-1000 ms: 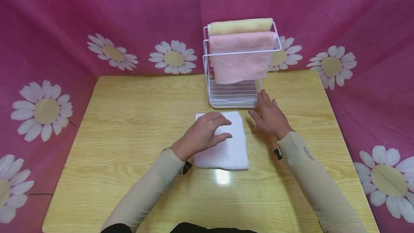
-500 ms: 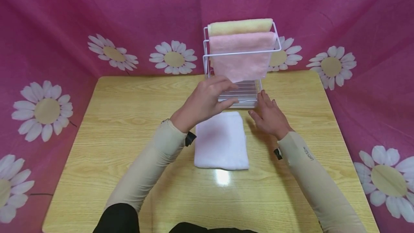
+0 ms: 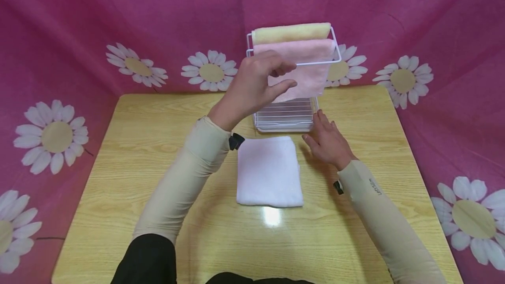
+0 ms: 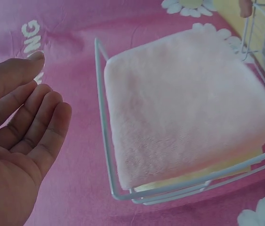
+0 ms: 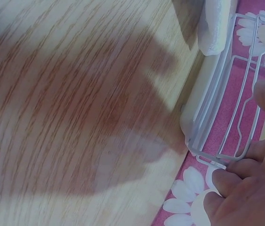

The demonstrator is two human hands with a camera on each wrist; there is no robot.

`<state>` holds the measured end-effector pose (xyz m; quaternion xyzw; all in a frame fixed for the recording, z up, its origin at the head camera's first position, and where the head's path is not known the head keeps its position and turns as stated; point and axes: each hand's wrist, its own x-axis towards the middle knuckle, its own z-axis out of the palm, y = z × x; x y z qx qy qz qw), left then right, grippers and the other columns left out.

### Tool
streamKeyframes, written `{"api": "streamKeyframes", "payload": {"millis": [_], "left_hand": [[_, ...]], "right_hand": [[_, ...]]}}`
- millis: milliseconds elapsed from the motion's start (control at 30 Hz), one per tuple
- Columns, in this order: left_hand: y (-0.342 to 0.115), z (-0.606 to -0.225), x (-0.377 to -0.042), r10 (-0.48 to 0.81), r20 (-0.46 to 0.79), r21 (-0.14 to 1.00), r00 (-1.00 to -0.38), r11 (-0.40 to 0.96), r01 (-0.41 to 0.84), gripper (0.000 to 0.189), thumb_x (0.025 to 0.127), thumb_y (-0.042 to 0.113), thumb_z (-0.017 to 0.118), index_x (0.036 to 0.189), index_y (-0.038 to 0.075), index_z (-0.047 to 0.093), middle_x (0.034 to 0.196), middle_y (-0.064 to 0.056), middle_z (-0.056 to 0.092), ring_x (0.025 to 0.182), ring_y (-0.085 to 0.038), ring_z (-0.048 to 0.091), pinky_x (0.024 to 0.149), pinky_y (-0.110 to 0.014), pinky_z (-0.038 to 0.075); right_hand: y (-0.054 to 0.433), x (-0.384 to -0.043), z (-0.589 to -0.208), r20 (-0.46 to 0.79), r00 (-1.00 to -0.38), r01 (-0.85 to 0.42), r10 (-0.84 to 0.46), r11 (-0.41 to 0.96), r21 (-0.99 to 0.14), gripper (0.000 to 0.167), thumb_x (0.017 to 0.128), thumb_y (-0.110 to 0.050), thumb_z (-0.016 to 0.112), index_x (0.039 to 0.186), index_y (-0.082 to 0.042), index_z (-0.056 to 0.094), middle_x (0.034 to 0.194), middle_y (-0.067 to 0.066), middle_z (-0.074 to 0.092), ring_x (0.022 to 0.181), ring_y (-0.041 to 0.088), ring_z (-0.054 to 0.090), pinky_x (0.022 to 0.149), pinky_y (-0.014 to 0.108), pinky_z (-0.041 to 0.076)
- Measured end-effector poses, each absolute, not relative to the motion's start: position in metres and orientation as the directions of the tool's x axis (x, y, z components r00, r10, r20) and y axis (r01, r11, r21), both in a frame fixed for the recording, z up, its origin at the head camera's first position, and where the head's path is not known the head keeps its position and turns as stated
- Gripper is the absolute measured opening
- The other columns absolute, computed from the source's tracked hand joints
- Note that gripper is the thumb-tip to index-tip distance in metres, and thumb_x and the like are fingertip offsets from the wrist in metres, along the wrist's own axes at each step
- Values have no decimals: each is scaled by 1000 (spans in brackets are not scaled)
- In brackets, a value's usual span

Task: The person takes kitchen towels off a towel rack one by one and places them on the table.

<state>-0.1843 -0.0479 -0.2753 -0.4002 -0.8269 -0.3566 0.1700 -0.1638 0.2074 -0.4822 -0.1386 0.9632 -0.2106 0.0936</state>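
Observation:
A white wire towel rack (image 3: 315,63) stands on the table at the back, with a pink towel (image 3: 313,82) draped over its middle bar and a yellow towel (image 3: 292,34) behind. My left hand (image 3: 256,84) is raised at the rack's front bar, fingers loosely bent and holding nothing; in the left wrist view a gap shows between that hand and the pink towel (image 4: 184,108). Straight fingers of my right hand (image 3: 330,140) rest at the front right corner of the rack's base (image 5: 207,103). A folded white towel (image 3: 270,172) lies flat in front of the rack.
The wooden table (image 3: 158,157) has rounded far corners. Close behind the rack hangs a magenta cloth (image 3: 177,12) with large daisies, which also runs along both sides. Clear tray material (image 3: 284,115) sits under the rack's bottom wires.
My left hand has risen forward from over the white towel to the rack's front bar, its fingers still bent. The right hand stays at the rack's base, and the towels have not moved.

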Motion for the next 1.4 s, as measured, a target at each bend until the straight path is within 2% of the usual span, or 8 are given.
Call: {"api": "streamKeyframes", "payload": {"millis": [433, 733, 933, 1167, 1300, 1400], "left_hand": [[-38, -253, -219, 482, 482, 504, -732, 531, 681, 26, 91, 13, 77, 109, -4, 73, 103, -13, 71, 90, -18, 66, 82, -19, 50], [-29, -244, -242, 495, 301, 438, -815, 687, 579, 32, 93, 19, 75, 118, 1, 71, 111, -9, 70, 100, -17, 63, 89, -21, 46], [-24, -246, -255, 500, 246, 406, -830, 724, 557, 32, 92, 17, 75, 119, 1, 71, 111, -9, 70, 101, -17, 61, 90, -24, 46], [-17, -241, -263, 509, 179, 307, -842, 784, 540, 29, 93, 18, 70, 119, 5, 73, 112, -5, 71, 98, -15, 59, 89, -26, 46], [-13, -240, -269, 512, 148, 274, -846, 801, 532, 26, 92, 20, 74, 114, 6, 74, 102, -3, 68, 93, -15, 54, 85, -27, 45], [-11, -242, -274, 514, 124, 264, -849, 807, 528, 17, 90, 20, 77, 99, 7, 73, 87, -1, 61, 85, -15, 49, 78, -27, 41]], "right_hand": [[208, -162, -484, -99, -944, -245, -315, 869, -429, 83, 104, -42, 46, 157, 7, 7, 164, 24, 1, 151, 37, 7, 119, 53, 7], [208, -161, -483, -105, -944, -240, -311, 872, -426, 83, 104, -43, 45, 157, 7, 6, 165, 23, 0, 151, 37, 6, 120, 52, 7], [209, -161, -483, -91, -945, -246, -313, 868, -431, 82, 105, -43, 44, 157, 7, 7, 164, 25, 2, 151, 37, 7, 120, 53, 7], [210, -161, -485, -70, -942, -265, -327, 857, -443, 80, 105, -43, 43, 156, 8, 7, 164, 26, 3, 151, 36, 7, 120, 53, 7], [210, -162, -485, -67, -944, -263, -323, 859, -439, 81, 105, -43, 45, 156, 8, 9, 164, 25, 4, 151, 38, 9, 120, 53, 7], [210, -162, -485, -72, -945, -258, -320, 861, -439, 81, 104, -42, 46, 157, 8, 9, 164, 25, 4, 151, 38, 9, 120, 52, 7]]}}
